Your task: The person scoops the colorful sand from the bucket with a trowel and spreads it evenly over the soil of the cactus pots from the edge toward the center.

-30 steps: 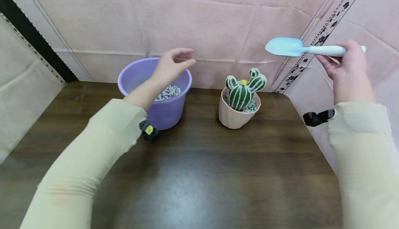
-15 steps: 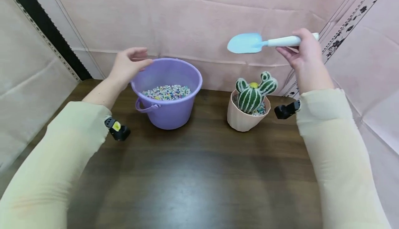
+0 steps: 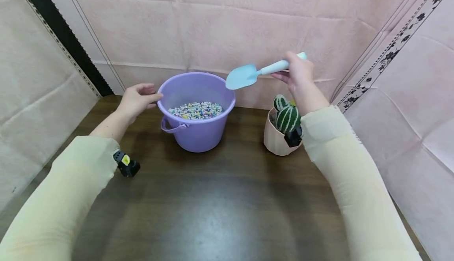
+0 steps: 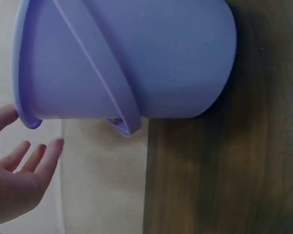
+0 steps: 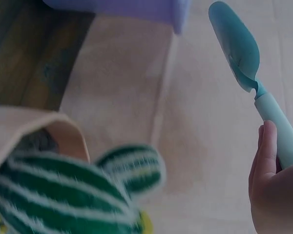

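Observation:
A purple bucket point(image 3: 200, 135) with small multicoloured pebbles point(image 3: 197, 110) inside stands on the table. My left hand point(image 3: 137, 100) is at its left rim; in the left wrist view the thumb meets the rim point(image 4: 30, 122) while the other fingers spread loosely apart from the wall. My right hand point(image 3: 299, 73) grips the pale handle of a light blue garden trowel point(image 3: 242, 77), whose blade hangs by the bucket's right rim. Below that hand sits a green and white cactus point(image 3: 287, 118) in a pinkish ribbed pot point(image 3: 274, 138), partly hidden by the right wrist camera.
A dark wooden table point(image 3: 198, 206) carries the bucket and pot. Pinkish cloth point(image 3: 227, 24) hangs behind it, with more cloth on both sides. The bucket's handle point(image 3: 173, 127) hangs down at its front left.
My right hand has carried the trowel left and down, from the far right to the bucket's rim. My left hand has moved from over the bucket to its left rim. The view has shifted.

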`<state>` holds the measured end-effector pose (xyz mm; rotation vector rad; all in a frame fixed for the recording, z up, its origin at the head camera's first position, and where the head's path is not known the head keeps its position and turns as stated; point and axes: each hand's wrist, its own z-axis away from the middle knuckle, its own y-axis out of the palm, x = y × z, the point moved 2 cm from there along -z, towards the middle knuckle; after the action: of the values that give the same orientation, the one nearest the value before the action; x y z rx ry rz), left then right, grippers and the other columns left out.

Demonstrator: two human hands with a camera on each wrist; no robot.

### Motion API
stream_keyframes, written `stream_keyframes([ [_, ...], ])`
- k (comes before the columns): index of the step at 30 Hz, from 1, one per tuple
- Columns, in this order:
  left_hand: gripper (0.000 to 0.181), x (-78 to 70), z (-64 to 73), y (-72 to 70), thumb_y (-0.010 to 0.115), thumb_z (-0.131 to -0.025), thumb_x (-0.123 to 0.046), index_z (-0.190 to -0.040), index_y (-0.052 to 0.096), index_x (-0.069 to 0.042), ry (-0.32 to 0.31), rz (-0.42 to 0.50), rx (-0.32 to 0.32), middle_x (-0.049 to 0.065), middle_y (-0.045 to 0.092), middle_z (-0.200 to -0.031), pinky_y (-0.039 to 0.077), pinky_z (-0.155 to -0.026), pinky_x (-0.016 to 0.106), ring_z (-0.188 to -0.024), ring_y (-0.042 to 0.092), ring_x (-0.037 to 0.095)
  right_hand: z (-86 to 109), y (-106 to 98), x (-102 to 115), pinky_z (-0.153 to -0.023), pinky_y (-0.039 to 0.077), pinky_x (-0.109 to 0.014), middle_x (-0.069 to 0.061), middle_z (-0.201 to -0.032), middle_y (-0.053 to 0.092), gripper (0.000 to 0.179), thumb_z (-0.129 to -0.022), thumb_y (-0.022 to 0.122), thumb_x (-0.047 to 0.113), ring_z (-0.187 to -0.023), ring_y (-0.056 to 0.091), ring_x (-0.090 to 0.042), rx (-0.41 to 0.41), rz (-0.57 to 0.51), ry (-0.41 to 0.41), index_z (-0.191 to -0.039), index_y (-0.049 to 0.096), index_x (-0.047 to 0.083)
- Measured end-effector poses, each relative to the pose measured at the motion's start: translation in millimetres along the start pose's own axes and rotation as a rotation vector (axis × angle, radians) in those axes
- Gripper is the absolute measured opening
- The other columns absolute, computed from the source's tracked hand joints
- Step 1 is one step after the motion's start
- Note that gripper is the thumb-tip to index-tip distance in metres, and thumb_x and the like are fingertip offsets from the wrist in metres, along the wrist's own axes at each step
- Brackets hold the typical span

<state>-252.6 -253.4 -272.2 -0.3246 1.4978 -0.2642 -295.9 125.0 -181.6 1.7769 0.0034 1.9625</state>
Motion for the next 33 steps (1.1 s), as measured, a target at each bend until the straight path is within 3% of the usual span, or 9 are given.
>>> stream_keyframes([
  [3,0.066,3.0,0.5,3.1,0.058,-0.092,-0.023,-0.145,0.026,0.001,-0.013,0.068,0.014,0.023,0.035,-0.146,0.05,-0.093,0.025,-0.125,0.049,0.026,3.4,12.2,-12.8,-0.057,0.06,-0.033,-0.008,-0.076,0.058,0.009,-0.084,0.052,0.004,-0.054,0.064,-0.018,0.021,0.074,-0.026,-0.084,0.044,0.007],
  [7,0.06,4.9,2.5,3.4,0.056,-0.094,-0.022,-0.143,0.031,0.001,-0.008,0.106,0.013,0.023,0.041,-0.143,0.053,-0.088,0.022,-0.1,0.061,0.007,6.2,30.3,-33.8,-0.062,0.06,-0.033,-0.005,-0.071,0.057,0.01,-0.084,0.055,0.006,-0.05,0.064,-0.014,0.071,0.236,-0.098,-0.081,0.046,0.007],
  [11,0.055,4.3,3.1,4.7,0.056,-0.094,-0.018,-0.14,0.036,0.003,-0.01,0.137,-0.001,0.025,0.043,-0.14,0.055,-0.08,0.018,-0.083,0.061,-0.004,7.8,46.5,-56.9,-0.057,0.059,-0.027,0.001,-0.062,0.054,0.015,-0.082,0.058,0.011,-0.044,0.061,-0.007,0.124,0.498,-0.213,-0.071,0.047,0.009],
  [14,0.053,2.7,3.6,6.0,0.056,-0.093,-0.016,-0.14,0.038,0.003,-0.023,0.153,-0.01,0.025,0.043,-0.139,0.056,-0.078,0.017,-0.083,0.061,-0.002,12.0,58.6,-73.9,-0.049,0.055,-0.021,0.005,-0.056,0.051,0.019,-0.08,0.06,0.016,-0.043,0.059,-0.007,0.145,0.731,-0.304,-0.067,0.048,0.012],
  [17,0.053,1.3,3.8,6.7,0.056,-0.093,-0.015,-0.14,0.038,0.002,-0.042,0.163,-0.014,0.024,0.044,-0.14,0.056,-0.079,0.019,-0.083,0.062,0.0,17.8,70.4,-88.0,-0.047,0.052,-0.019,0.006,-0.054,0.05,0.019,-0.078,0.063,0.019,-0.046,0.061,-0.012,0.173,0.886,-0.366,-0.065,0.05,0.013],
  [20,0.053,0.9,3.4,8.6,0.057,-0.092,-0.014,-0.139,0.039,0.001,-0.063,0.185,-0.017,0.023,0.044,-0.14,0.056,-0.078,0.019,-0.083,0.062,0.001,21.4,80.4,-98.5,-0.049,0.054,-0.021,0.005,-0.056,0.051,0.019,-0.078,0.066,0.019,-0.05,0.063,-0.014,0.224,0.928,-0.371,-0.067,0.051,0.013],
  [25,0.053,1.4,1.3,11.4,0.058,-0.092,-0.014,-0.139,0.04,0.0,-0.079,0.213,-0.025,0.022,0.045,-0.14,0.056,-0.075,0.017,-0.079,0.063,0.0,19.9,90.0,-106.6,-0.053,0.056,-0.023,0.004,-0.057,0.053,0.02,-0.078,0.066,0.021,-0.042,0.059,-0.008,0.268,0.944,-0.313,-0.069,0.051,0.012],
  [33,0.051,2.4,1.1,9.0,0.059,-0.091,-0.013,-0.138,0.043,-0.002,-0.096,0.23,-0.053,0.021,0.046,-0.139,0.056,-0.074,0.017,-0.077,0.064,0.0,15.9,97.2,-112.6,-0.059,0.059,-0.031,-0.003,-0.067,0.058,0.013,-0.08,0.062,0.016,-0.055,0.068,-0.023,0.342,0.815,-0.149,-0.081,0.05,0.009],
])
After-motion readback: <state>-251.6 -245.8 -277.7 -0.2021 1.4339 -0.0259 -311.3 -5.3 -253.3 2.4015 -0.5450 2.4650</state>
